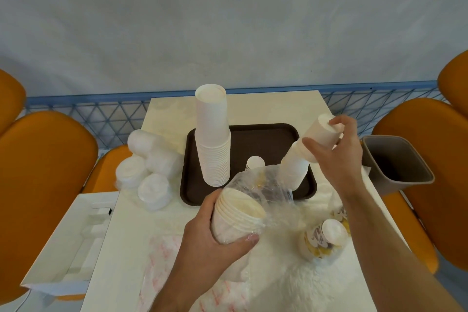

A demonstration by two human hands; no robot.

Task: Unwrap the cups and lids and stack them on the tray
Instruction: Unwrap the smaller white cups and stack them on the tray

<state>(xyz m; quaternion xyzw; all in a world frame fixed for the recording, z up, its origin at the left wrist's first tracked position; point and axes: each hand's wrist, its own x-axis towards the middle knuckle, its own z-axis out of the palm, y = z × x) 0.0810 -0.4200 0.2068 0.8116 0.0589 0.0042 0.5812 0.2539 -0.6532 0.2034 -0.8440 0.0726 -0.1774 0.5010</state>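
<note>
Left hand (202, 233) curls round a short nest of cups (236, 213) near the table's front edge, thumb across the near side, with the clear wrap (276, 197) bunched over the mouths and trailing right. Our right hand (336, 149) grips another stack (307, 149) by its upper end, fingertips on the top cup's base; this stack leans over the right side of the tray (266, 134), its lower end at or just above the tray floor, and we cannot tell which.

A tall stack (212, 134) stands upright on the left of the brown tray, bases up. One small cup (255, 162) sits behind the wrap. Wrapped lids (149, 167) lie in rolls on the table (164, 114) left of the tray, and printed cups (321, 238) lie in wrap at the front right. A grey bin (397, 162) stands at the right.

We judge the cups light, thin paper with rolled rims, smooth and tapered: easy to crush if squeezed at mid-wall, firmer near rim or base. A leaning stack may slide apart, so we would hold it across several cups. The film looks slick, soft and clingy; it should peel from the open end. The lids look like thin plastic, springy and prone to scatter.
</note>
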